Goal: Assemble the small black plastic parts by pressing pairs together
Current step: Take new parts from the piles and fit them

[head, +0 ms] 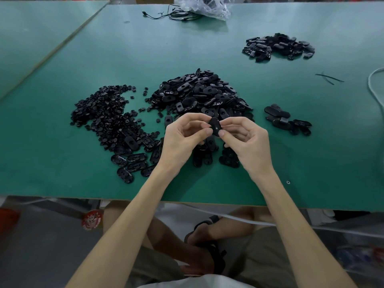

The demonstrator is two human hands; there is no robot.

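Left hand (182, 138) and right hand (247, 140) both pinch one oval black part (215, 126), held just in front of the large central heap (199, 94); green table (83, 179) beneath.

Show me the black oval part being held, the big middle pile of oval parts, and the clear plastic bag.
black oval part (215, 125): head view, on its flat face near the small hole.
middle pile (204, 92): head view, on the heap's upper middle.
clear plastic bag (204, 6): head view, on its crumpled middle.
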